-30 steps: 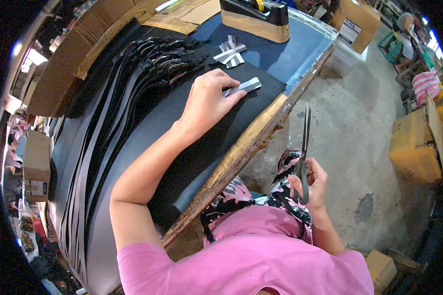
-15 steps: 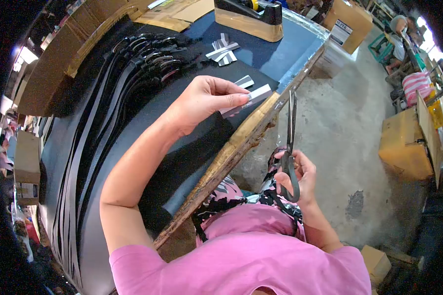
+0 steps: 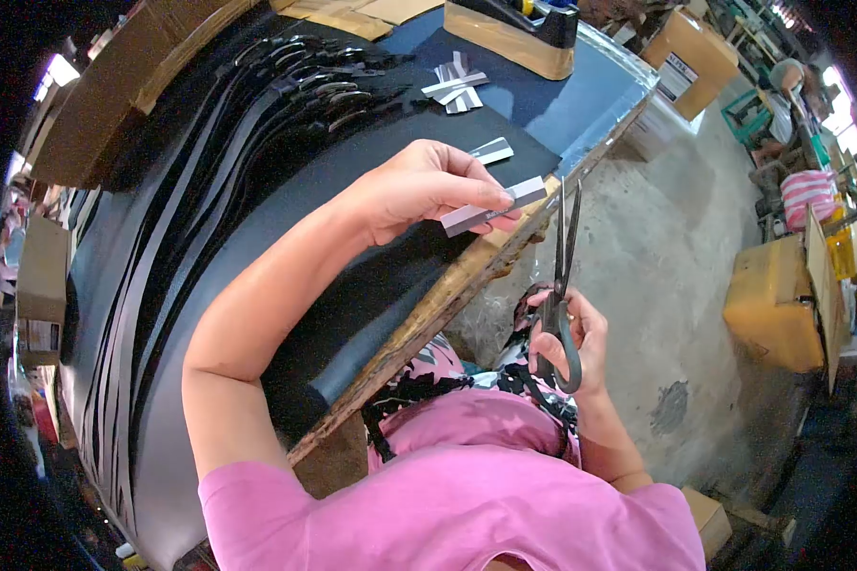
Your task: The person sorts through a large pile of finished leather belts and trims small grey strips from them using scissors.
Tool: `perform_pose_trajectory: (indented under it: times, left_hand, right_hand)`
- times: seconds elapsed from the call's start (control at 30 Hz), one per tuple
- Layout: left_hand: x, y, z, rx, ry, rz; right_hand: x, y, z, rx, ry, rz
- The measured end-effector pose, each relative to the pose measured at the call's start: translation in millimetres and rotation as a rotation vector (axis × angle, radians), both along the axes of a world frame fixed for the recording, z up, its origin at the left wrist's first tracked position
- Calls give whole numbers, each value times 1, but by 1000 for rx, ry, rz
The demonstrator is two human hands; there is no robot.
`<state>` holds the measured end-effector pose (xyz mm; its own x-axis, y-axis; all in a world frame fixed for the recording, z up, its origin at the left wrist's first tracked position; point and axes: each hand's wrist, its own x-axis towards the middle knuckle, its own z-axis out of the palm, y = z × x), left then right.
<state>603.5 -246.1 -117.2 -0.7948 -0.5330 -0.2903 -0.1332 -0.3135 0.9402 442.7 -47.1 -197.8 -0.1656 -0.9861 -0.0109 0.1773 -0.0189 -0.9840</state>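
Observation:
Between thumb and fingers, my left hand (image 3: 448,193) pinches a grey and white printed strip (image 3: 529,193) above the table's edge. My right hand (image 3: 573,338) is wrapped round the handles of dark scissors (image 3: 564,249), whose blades point up and stand slightly apart, just right of the strip's end. Another strip (image 3: 492,151) lies on the dark table covering behind my left hand. Farther back is a small pile of crossed strips (image 3: 456,84). Black belts (image 3: 186,190) lie in a long bundle on the left side of the table.
The table's worn wooden edge (image 3: 428,306) runs diagonally below my left arm. A tape dispenser (image 3: 514,33) stands at the back. Cardboard boxes (image 3: 774,303) are on the floor at the right. Another person (image 3: 788,81) is in the far right background.
The scissor blades have opened slightly. The strip in my left hand has shifted right and down a little and shows more of its length. The view has shifted slightly.

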Motion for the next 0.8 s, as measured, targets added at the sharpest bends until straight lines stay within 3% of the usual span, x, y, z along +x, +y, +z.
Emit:
perform_pose_trajectory:
  times: [0.8]
  left_hand:
    - [-4,10,-4,99,12,-168]
  right_hand:
    - [4,0,11,78,108,59]
